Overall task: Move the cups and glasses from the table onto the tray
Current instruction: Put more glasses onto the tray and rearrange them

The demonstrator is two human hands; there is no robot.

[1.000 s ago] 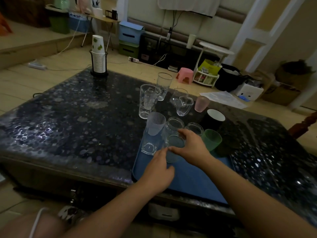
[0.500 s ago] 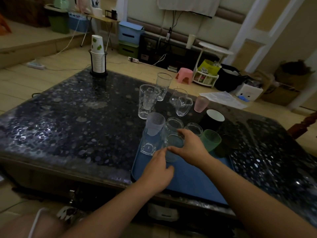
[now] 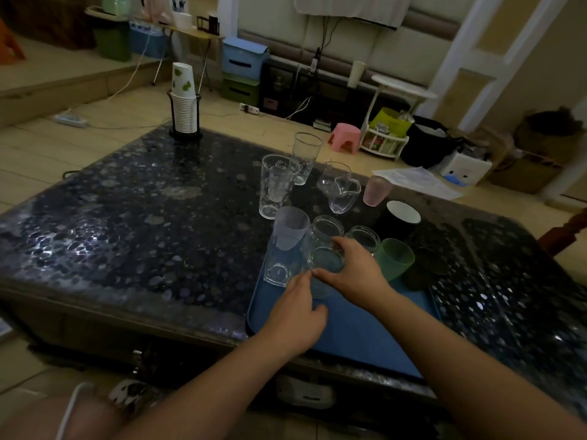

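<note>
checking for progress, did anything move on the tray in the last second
Hardly anything. The right hand still holds the clear glass by its rim over the blue tray, and the left hand stays at its near side. The other cups and glasses have not moved.

A dim room is seen, with a floor of pale wooden boards [image 3: 104, 128]. A padded light wall [image 3: 365, 46] is found at the back. Below it, blue and green storage boxes [image 3: 243, 69] are stacked beside a dark low cabinet [image 3: 317, 90]. A pink stool [image 3: 344, 138] and what is probably a white side table [image 3: 403, 87] are placed nearby.
</note>
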